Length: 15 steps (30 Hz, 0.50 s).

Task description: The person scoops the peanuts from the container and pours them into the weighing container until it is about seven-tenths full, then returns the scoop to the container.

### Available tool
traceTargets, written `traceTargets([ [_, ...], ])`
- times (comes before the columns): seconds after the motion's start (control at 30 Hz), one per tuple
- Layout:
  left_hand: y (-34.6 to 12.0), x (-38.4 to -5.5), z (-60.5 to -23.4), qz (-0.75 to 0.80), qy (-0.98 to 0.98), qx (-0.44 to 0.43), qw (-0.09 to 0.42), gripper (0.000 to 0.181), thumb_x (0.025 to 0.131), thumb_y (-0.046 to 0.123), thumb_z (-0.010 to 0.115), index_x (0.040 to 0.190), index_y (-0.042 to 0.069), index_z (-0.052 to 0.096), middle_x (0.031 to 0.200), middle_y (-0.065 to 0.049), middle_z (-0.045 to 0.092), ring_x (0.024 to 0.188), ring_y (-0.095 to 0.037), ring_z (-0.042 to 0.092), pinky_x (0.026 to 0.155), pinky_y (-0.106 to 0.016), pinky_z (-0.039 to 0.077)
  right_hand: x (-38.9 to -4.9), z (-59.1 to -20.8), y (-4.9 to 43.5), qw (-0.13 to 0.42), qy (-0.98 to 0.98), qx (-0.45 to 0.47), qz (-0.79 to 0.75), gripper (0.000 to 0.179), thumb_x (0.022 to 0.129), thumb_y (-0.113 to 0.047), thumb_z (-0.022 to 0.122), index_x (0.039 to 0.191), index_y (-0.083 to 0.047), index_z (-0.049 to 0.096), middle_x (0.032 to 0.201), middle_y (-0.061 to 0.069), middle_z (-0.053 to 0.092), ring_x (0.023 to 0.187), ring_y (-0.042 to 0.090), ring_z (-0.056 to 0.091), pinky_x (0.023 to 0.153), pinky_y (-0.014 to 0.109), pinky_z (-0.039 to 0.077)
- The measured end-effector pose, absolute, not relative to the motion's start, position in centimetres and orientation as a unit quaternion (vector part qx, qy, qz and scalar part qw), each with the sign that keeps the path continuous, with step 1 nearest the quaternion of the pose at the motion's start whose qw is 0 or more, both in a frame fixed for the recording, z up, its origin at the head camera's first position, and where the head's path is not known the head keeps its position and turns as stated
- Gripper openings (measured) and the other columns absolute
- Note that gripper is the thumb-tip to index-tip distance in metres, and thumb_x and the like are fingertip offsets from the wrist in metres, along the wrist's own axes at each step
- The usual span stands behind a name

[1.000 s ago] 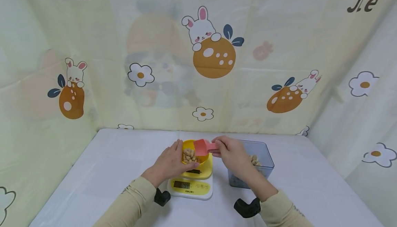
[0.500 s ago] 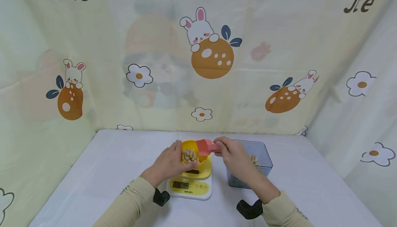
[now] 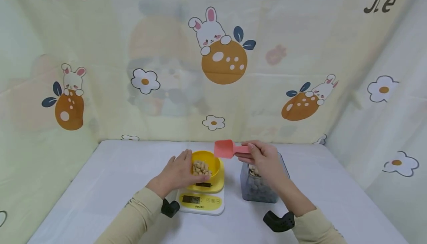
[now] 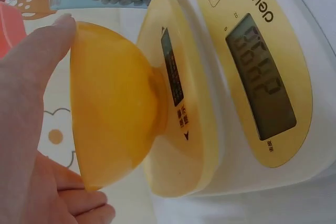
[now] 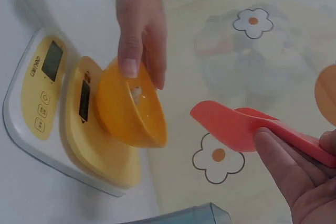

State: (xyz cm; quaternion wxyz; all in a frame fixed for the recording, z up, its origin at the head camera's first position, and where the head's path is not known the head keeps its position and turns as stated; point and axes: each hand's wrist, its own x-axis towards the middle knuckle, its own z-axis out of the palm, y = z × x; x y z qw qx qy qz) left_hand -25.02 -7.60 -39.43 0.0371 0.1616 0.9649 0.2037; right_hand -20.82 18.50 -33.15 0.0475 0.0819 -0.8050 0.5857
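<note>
Left hand (image 3: 176, 173) against a round yellow bowl (image 3: 215, 164), right hand (image 3: 267, 162) gripping a coral-pink plastic scoop (image 3: 224, 149)

The left hand lies along the near-left side of the bowl, fingers fairly straight and thumb stretched along the near edge, its tip at the rim. How firmly it presses cannot be told. Inside the bowl, just to the right of this hand, sits a heap of pale beige, peanut-like pieces (image 3: 201, 168).

The right hand pinches the scoop's handle between thumb and fingers. The scoop's blade points toward the left hand, held in the air between the two hands; the right wrist view shows it apart from the bowl.

The bowl stands on the yellow plate of a white-and-yellow kitchen scale (image 3: 217, 197), which extends toward the person from beneath the left hand. The scale's dark rectangular display (image 3: 191, 199) shows digits, too unclear to read with certainty.

Below the right hand and partly hidden by it is a see-through blue-grey plastic container (image 3: 247, 188) with more peanut-like pieces inside. Scale and container stand apart on a white-covered table (image 3: 126, 170).

A beige long sleeve (image 3: 136, 214) covers the left forearm, and a black curved device (image 3: 170, 208) shows at the left wrist. Beyond both hands hangs a cream backdrop (image 3: 173, 129) printed with rabbits, orange fruit and flowers.
</note>
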Motion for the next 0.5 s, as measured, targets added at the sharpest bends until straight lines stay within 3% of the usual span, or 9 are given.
traceTargets([
  [0.2,-7.4,-25.2,-39.1,0.196,0.966,0.166,0.028,0.118,0.078,0.076,0.063,0.156,-0.003,0.019,0.163,-0.02,0.025,0.15,-0.035,0.026,0.124,-0.053,0.018,-20.6,-32.6,20.1,0.039,-0.777,0.053,0.627,0.039,0.107,-0.023,0.044,0.134,0.003,0.054,0.129,0.024,0.063,0.106,0.025,0.072,0.087,0.031,0.058],
  [0.5,-5.9,-25.0,-38.1,0.213,0.959,0.183,0.031,0.119,0.078,0.078,0.061,0.157,0.001,0.017,0.165,-0.017,0.02,0.152,-0.033,0.023,0.125,-0.05,0.017,-20.0,-32.5,22.1,0.047,-0.747,0.055,0.661,0.046,0.107,-0.029,0.043,0.137,0.005,0.05,0.126,0.018,0.068,0.105,0.016,0.072,0.089,0.029,0.056],
])
